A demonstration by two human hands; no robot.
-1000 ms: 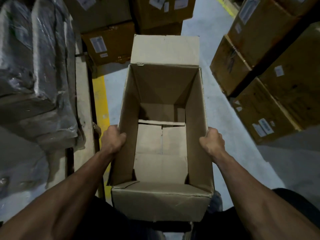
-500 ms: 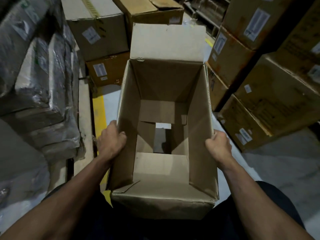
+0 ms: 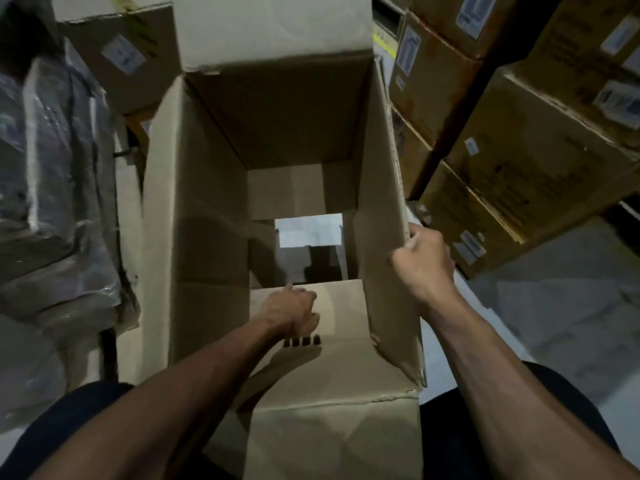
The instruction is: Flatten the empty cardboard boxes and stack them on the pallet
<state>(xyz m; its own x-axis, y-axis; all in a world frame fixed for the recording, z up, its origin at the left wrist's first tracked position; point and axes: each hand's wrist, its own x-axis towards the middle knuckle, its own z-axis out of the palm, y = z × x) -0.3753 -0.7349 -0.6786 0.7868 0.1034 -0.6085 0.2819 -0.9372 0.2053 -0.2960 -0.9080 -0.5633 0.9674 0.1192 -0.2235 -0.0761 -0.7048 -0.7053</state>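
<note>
The right hand (image 3: 424,259) grips the right wall's top edge of the open cardboard box (image 3: 207,216), held before the person. The left hand (image 3: 291,311) reaches inside, fingers pressing the near bottom flap (image 3: 341,306); whether they curl is unclear. Stacked cartons (image 3: 519,161) stand to the right.

Left hand (image 3: 294,311) inside box (image 3: 207,220), right hand (image 3: 424,261) gripping wall

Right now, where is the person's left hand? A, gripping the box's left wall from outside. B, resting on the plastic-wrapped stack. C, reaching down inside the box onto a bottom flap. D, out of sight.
C: the left hand is down inside the open cardboard box, resting on the near bottom flap, while the right hand grips the right wall's edge.
</note>
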